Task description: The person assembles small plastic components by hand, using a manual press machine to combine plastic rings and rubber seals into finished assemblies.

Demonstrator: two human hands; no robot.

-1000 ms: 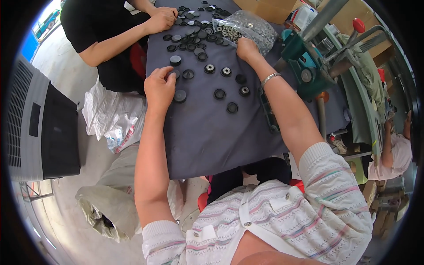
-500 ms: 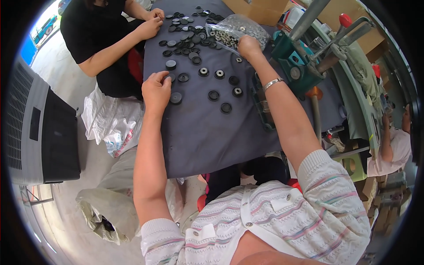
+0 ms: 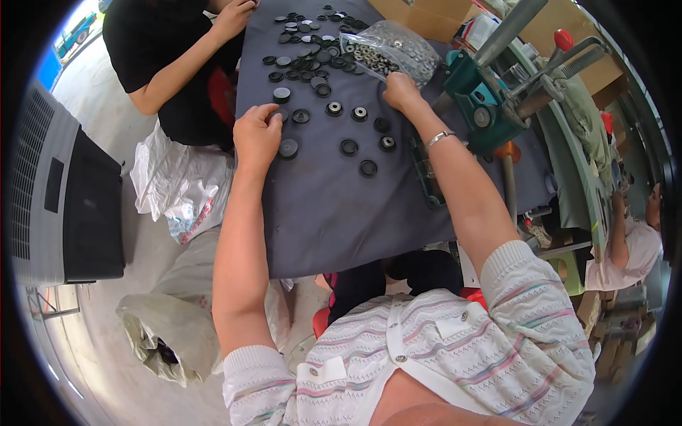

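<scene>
At left, the left hand lies at the edge of the cloth-covered surface, thumb and forefinger bent beside a dark round cap; whether they pinch it cannot be told. Centrally, three caps with metal centres lie among plain ones. Farther right, the right hand, fingers curled, meets a clear bag of small metal parts; its grip is hidden. Rightmost: a green press.
</scene>
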